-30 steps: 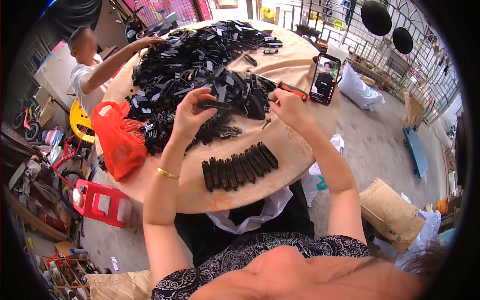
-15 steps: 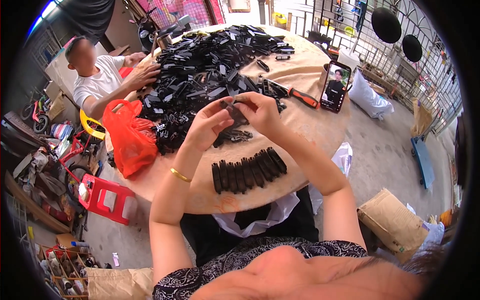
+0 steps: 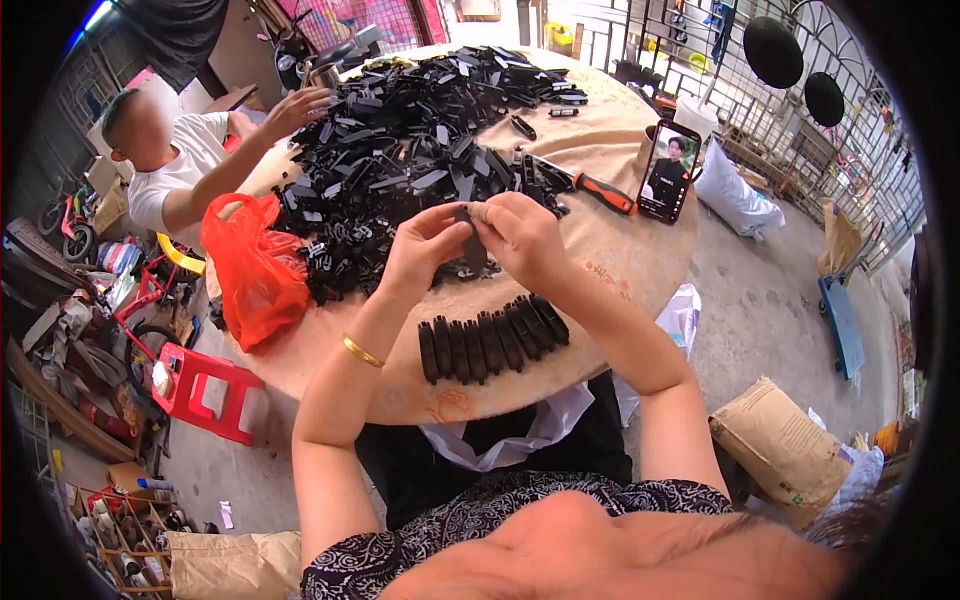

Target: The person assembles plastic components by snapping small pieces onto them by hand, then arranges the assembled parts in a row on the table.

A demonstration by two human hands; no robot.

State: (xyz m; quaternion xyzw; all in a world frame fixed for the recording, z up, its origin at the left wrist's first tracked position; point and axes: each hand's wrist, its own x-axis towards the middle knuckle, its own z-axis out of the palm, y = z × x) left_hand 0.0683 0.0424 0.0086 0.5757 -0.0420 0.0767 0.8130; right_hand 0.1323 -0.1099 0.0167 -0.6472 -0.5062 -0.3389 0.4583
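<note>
Left hand point(image 3: 424, 248) and right hand point(image 3: 520, 238): pinching one flat dark part point(image 3: 472, 242). On their near side: roughly ten slender black parts point(image 3: 486, 342).

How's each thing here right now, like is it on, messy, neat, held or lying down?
Left hand: pinching the held piece
Right hand: pinching it too
Held piece: black, between both hands
Black row: neatly side by side
Black pile: messy, loose
Phone: upright, screen lit
Orange-handled tool: lying down
Red bag: crumpled
</note>
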